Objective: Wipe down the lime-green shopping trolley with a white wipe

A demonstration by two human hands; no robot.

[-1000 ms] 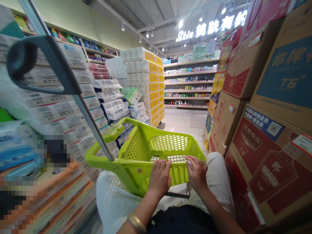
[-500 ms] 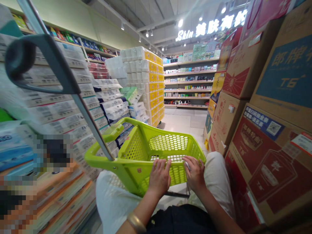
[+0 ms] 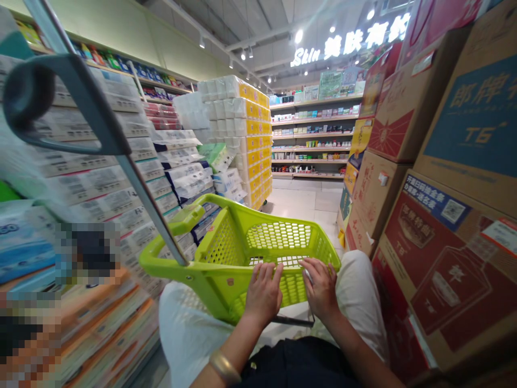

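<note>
A lime-green rolling shopping basket (image 3: pixel 291 229) with perforated walls stands between my knees, its visible inside bare. My left hand (image 3: pixel 264 291) has its fingers hooked over the near rim, thumb side toward the middle. A short way to the right, my right hand (image 3: pixel 320 285) curls over the same rim near its corner. Its thumb lies partly hidden on the outer side. From the basket's left end a metal pole rises to a grey loop handle (image 3: pixel 86 108), which neither hand touches. A gold-coloured bangle (image 3: pixel 224 368) circles my left wrist.
Stacked paper packs (image 3: pixel 139 178) line the left side, and a yellow-and-white pack stack (image 3: pixel 254 140) stands ahead. Cardboard cartons (image 3: pixel 440 258) rise close on my right. A tiled aisle (image 3: pixel 299 199) leads to stocked shelves (image 3: pixel 315 137).
The view has shifted very slightly. Both hands stay on the basket's rim, with my right hand a touch further left.
</note>
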